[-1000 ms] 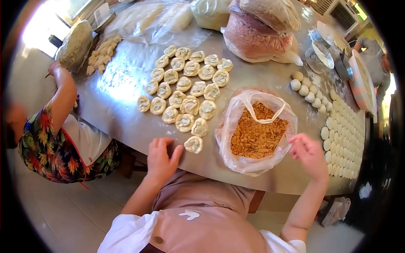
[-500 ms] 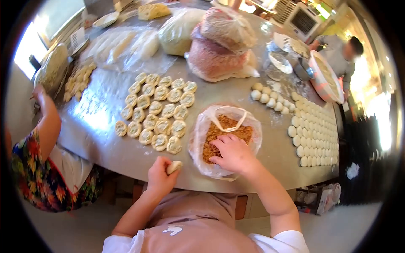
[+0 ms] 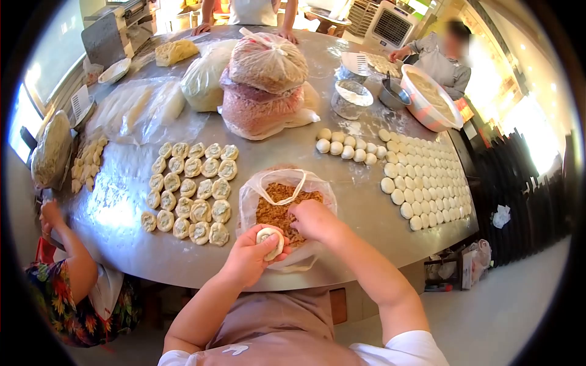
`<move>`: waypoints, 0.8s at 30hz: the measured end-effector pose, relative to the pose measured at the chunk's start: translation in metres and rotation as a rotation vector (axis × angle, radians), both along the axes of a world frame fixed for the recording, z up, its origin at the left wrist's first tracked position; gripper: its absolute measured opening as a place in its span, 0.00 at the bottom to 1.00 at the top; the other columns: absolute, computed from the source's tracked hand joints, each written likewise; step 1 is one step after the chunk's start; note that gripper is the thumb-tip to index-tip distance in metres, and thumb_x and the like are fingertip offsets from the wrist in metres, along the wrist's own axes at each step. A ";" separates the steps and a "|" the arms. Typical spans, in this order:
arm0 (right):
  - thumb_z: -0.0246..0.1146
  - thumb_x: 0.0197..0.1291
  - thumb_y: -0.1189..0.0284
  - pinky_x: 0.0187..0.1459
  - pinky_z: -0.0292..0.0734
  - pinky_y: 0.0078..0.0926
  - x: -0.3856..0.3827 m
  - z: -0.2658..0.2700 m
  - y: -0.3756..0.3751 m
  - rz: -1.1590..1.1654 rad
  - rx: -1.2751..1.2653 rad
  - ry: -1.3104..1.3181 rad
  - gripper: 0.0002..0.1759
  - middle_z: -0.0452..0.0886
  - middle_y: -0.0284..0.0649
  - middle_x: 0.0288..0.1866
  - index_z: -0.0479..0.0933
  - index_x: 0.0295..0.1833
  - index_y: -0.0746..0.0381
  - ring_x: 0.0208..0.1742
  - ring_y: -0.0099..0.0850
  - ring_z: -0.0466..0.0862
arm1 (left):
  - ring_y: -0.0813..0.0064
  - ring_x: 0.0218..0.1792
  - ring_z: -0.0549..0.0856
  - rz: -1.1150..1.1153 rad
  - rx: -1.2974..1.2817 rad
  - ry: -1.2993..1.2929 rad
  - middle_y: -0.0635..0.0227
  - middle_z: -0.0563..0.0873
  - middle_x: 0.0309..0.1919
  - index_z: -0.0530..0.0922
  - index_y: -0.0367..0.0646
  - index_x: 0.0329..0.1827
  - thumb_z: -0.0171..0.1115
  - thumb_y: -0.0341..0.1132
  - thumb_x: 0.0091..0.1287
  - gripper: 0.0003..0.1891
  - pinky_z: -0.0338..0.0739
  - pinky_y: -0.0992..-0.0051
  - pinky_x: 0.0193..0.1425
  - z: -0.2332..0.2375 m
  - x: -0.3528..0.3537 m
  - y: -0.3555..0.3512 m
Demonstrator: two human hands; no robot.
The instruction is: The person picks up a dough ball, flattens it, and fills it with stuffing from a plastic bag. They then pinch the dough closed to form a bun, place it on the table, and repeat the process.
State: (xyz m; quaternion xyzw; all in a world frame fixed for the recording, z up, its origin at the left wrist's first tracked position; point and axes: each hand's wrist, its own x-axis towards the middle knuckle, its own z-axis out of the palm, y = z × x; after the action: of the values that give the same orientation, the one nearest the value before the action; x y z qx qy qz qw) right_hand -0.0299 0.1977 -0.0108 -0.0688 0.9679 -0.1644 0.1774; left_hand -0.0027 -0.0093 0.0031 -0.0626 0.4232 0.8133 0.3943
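Note:
My left hand (image 3: 247, 259) is closed around a round piece of dough (image 3: 269, 243), held over the near left rim of a plastic bag (image 3: 247, 210). Brown crumbly filling (image 3: 274, 212) lies in the open bag. My right hand (image 3: 312, 221) is at the right side of the filling, its fingers curled together at the surface; the fingertips are partly hidden. Left of the bag, filled dough pieces (image 3: 200, 211) with pale centres sit in rows on the metal table (image 3: 134, 253).
Small dough rounds (image 3: 421, 183) cover the table's right side. Tied bags (image 3: 262, 110) stand stacked at the back. A large basin (image 3: 430, 100) is near a co-worker (image 3: 448, 61) at right. Another person's arm (image 3: 73, 250) is at left; someone stands across the table.
My left hand has risen to the bag's edge and turned the dough face up. My right hand's spread fingers have drawn together in the filling. The view has shifted.

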 end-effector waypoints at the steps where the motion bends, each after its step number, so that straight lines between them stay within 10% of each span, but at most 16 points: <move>1: 0.68 0.55 0.69 0.46 0.79 0.44 -0.001 0.005 0.004 -0.028 -0.040 0.052 0.12 0.84 0.53 0.38 0.81 0.43 0.63 0.43 0.51 0.83 | 0.70 0.39 0.84 0.024 0.011 -0.008 0.62 0.83 0.41 0.75 0.41 0.52 0.55 0.30 0.74 0.08 0.81 0.74 0.45 -0.003 -0.001 0.007; 14: 0.71 0.52 0.72 0.54 0.76 0.35 0.013 0.036 -0.016 -0.037 -0.428 0.198 0.19 0.81 0.47 0.51 0.81 0.51 0.61 0.52 0.44 0.81 | 0.63 0.63 0.73 0.228 0.265 -0.332 0.56 0.71 0.64 0.63 0.38 0.69 0.34 0.41 0.82 0.21 0.69 0.57 0.69 -0.027 -0.024 0.056; 24: 0.67 0.52 0.82 0.46 0.81 0.29 0.019 0.025 -0.017 -0.122 -0.538 0.256 0.20 0.86 0.44 0.46 0.79 0.53 0.64 0.44 0.37 0.87 | 0.66 0.61 0.75 0.247 0.164 -0.270 0.60 0.75 0.61 0.66 0.41 0.66 0.43 0.35 0.80 0.16 0.70 0.62 0.66 -0.033 -0.020 0.055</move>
State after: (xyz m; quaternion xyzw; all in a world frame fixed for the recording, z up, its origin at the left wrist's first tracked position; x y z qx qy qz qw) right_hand -0.0107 0.1810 0.0139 -0.0751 0.9064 -0.4153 0.0190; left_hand -0.0231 0.0458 -0.0297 -0.1902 0.2880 0.8714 0.3487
